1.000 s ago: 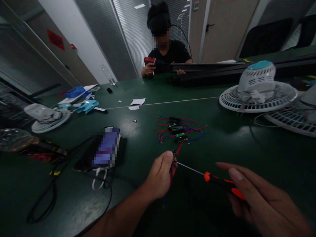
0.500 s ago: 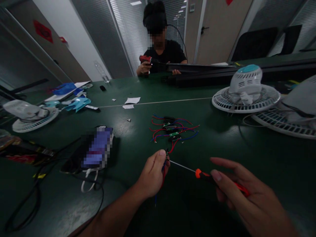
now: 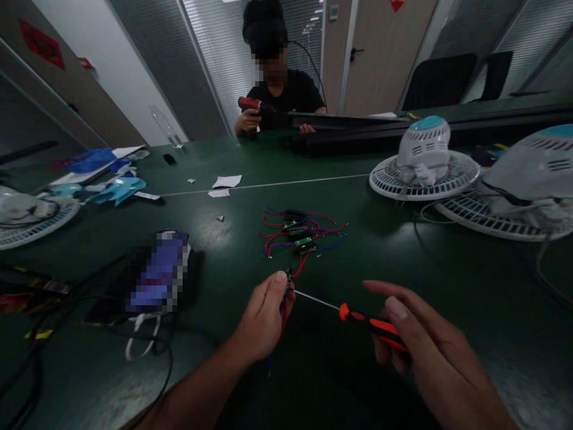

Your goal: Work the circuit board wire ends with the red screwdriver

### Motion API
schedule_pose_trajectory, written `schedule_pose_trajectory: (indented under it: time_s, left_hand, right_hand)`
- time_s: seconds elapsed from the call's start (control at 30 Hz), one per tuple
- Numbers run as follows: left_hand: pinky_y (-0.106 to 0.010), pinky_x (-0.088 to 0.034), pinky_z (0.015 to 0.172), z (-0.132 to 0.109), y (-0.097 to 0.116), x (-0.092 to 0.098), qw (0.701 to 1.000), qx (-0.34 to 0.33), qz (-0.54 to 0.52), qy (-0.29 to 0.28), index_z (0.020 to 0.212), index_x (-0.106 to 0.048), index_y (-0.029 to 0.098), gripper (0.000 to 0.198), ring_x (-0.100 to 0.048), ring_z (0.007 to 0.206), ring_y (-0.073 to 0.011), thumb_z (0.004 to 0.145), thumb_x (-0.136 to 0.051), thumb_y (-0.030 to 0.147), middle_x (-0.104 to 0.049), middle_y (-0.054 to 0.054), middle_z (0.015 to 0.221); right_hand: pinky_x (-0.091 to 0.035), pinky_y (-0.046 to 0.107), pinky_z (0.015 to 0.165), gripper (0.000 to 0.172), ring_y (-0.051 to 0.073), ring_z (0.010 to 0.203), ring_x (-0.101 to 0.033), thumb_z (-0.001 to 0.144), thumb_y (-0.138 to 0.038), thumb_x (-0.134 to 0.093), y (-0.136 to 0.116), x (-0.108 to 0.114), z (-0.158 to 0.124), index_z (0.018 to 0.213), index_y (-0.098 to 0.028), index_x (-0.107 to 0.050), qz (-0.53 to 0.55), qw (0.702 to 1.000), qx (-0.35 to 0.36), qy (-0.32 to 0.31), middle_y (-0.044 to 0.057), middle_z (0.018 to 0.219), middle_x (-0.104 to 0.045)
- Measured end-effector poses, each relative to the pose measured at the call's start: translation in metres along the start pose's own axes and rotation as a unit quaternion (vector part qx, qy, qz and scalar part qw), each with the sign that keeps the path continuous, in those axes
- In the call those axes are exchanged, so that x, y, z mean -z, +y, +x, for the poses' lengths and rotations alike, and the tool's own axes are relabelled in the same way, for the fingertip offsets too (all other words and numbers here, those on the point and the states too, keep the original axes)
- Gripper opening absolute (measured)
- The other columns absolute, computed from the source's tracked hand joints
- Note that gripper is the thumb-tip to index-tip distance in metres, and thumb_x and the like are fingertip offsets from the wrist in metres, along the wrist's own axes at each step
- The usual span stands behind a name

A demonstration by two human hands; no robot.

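Observation:
My left hand (image 3: 266, 319) is closed around a small circuit module (image 3: 289, 277), mostly hidden by the thumb and fingers. Red and blue wires come off it above and below the hand. A screwdriver (image 3: 376, 325) with an orange and black handle points left, its thin shaft meeting the module at my left fingertips. The handle lies between the thumb and fingers of my right hand (image 3: 441, 352), with the index finger stretched out above it. Just beyond my left hand, several similar circuit modules (image 3: 303, 242) with red and blue wires lie on the green table (image 3: 233, 251).
White fan parts (image 3: 423, 170) stand at the right, another fan part (image 3: 40, 212) at the left edge. A phone (image 3: 156, 272) with a white cable lies to the left. Paper scraps (image 3: 227, 181) are farther back. Across the table a person (image 3: 286, 89) holds a red drill (image 3: 249, 104) by long black bars.
The whole view has shifted, so things sit farther left. More of the screwdriver handle shows as my right fingers have shifted along it. My left hand keeps its hold on the module.

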State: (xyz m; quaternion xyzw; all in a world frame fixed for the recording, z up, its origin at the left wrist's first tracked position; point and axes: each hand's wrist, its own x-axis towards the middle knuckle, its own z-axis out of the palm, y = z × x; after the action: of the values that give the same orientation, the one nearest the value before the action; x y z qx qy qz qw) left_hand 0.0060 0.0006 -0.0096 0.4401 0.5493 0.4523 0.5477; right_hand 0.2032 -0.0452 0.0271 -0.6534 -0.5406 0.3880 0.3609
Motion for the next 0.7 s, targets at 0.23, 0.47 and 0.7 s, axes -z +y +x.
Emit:
schedule_pose_trajectory:
  time_s: [0.23,0.47,0.7]
  left_hand:
    - [-0.02,-0.039,0.053,-0.0009,0.0019,0.0011,1.0,-0.009,0.017,-0.009,0.065,-0.058,0.016,0.041,-0.044,0.053,-0.0105,0.082,-0.047,0.052,-0.048,0.002,0.058]
    - [-0.022,-0.04,0.054,-0.0016,0.0048,0.0003,1.0,0.0,0.019,-0.005,0.065,-0.058,0.017,0.04,-0.047,0.054,-0.0117,0.08,-0.049,0.054,-0.051,0.001,0.059]
    - [-0.02,-0.04,0.053,-0.001,0.0031,-0.0006,1.0,0.016,-0.007,0.006,0.064,-0.056,0.017,0.04,-0.048,0.054,-0.0105,0.078,-0.052,0.055,-0.053,0.002,0.06]
  right_hand:
    - [-0.04,0.024,0.037,0.039,0.014,0.041,-0.054,0.089,-0.047,-0.041,0.0007,-0.0016,-0.0003,0.114,-0.021,-0.056,-0.028,0.999,0.025,-0.011,-0.004,0.048,-0.056]
    - [-0.044,0.025,0.04,0.036,0.015,0.044,-0.057,0.087,-0.043,-0.045,-0.0001,0.0,0.0005,0.112,-0.019,-0.055,-0.041,0.997,0.059,0.005,-0.003,0.051,-0.059]
    - [-0.047,0.026,0.044,0.041,0.016,0.05,-0.06,0.084,-0.046,-0.049,-0.0018,-0.0014,0.0017,0.113,-0.017,-0.053,-0.025,0.998,0.048,0.01,-0.001,0.057,-0.061]
